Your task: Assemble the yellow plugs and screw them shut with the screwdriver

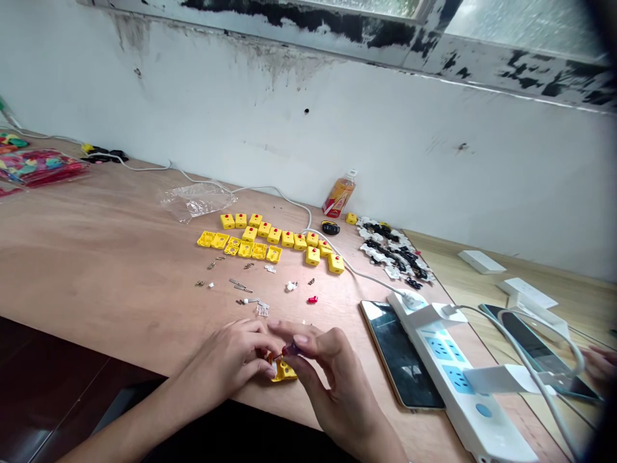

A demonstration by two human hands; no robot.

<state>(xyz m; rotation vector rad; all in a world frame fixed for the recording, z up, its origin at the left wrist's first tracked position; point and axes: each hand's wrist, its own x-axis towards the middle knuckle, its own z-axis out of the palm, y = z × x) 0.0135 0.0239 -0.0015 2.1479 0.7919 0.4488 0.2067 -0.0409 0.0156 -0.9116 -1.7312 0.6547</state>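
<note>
Here at the table's [144,276] near edge, I've got the yellow casing [285,372] in my left hand [245,352], its grip narrow around one end. My right hand [330,370] pinches a small dark piece [292,349] right over it, exact shape hidden. Looks like close fitting work inside the casing; I'd say it calls for a firm left hold and fine, steady right-side control.
</note>
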